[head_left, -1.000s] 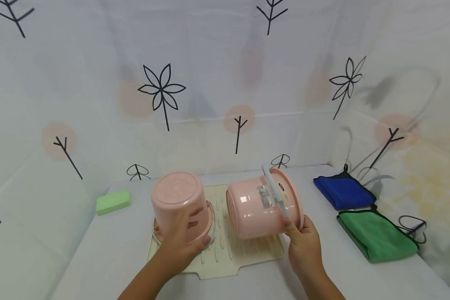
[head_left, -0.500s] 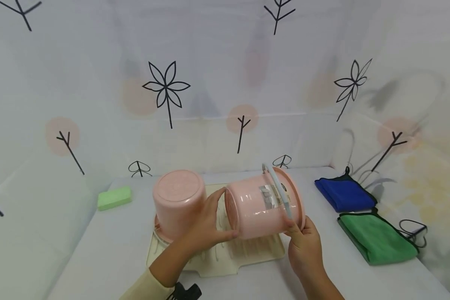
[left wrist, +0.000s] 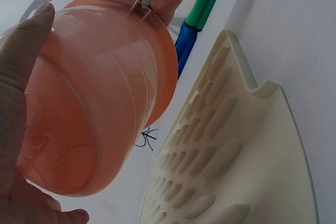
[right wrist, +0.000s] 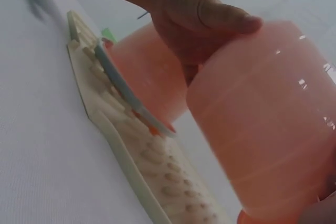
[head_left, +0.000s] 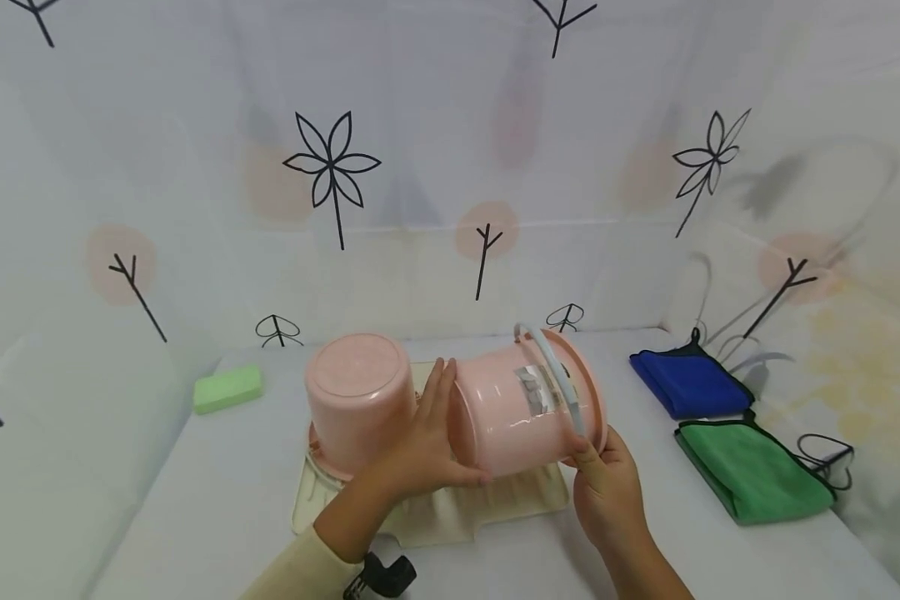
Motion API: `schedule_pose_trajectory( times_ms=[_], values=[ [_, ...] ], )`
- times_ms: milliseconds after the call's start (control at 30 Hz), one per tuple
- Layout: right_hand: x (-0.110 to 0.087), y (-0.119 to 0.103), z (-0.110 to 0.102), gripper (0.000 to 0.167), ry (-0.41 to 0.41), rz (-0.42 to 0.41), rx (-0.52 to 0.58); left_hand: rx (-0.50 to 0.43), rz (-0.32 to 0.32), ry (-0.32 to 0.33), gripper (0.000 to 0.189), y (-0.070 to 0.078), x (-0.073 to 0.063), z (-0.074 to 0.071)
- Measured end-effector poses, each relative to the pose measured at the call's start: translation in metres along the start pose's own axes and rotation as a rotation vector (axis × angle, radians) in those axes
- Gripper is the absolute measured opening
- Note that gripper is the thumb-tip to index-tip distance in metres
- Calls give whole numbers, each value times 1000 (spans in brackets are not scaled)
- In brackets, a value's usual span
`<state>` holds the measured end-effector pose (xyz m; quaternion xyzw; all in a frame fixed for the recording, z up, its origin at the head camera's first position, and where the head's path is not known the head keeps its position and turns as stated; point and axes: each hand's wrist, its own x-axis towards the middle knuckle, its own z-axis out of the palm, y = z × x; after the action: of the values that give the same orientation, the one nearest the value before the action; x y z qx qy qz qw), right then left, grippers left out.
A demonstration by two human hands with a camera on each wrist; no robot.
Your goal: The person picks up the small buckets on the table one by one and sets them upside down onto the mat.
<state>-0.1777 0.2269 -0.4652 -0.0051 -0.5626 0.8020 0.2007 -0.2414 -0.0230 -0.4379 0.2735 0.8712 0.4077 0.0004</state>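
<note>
A pink bucket [head_left: 506,425] with a grey handle [head_left: 557,372] is held tilted on its side above a cream draining tray [head_left: 435,527]. My right hand [head_left: 613,487] grips it at the rim, thumb by the handle's end. Against its base lies my left hand [head_left: 429,454], fingers extended upward and thumb along the lower edge. In the left wrist view, that thumb [left wrist: 23,48] overlaps the bucket's base edge. A second pink bucket [head_left: 360,387] stands upside down on the tray's left part, partly behind my left hand.
A light green sponge [head_left: 227,390] lies at the table's back left. Folded blue [head_left: 686,382] and green [head_left: 753,471] cloths are on the right. Patterned white fabric [head_left: 420,192] hangs behind the table. Near the front, a black device [head_left: 388,575] shows at my left sleeve.
My left hand has moved right, from in front of the upturned bucket to the base of the tilted one, and its fingers have straightened. My right hand keeps its grip.
</note>
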Motion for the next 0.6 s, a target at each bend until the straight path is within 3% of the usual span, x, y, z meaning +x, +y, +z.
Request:
schedule_pose_trajectory(
  times_ms=[133,267,600],
  values=[
    [-1,-1,-2,25,-63,-3,7,30,45,42,160,1,-3,4],
    [0,-2,-4,33,-102,20,-28,33,86,86,163,2,-6,6],
    [0,-2,-5,57,-187,51,-135,25,82,147,144,6,-8,3]
  ],
)
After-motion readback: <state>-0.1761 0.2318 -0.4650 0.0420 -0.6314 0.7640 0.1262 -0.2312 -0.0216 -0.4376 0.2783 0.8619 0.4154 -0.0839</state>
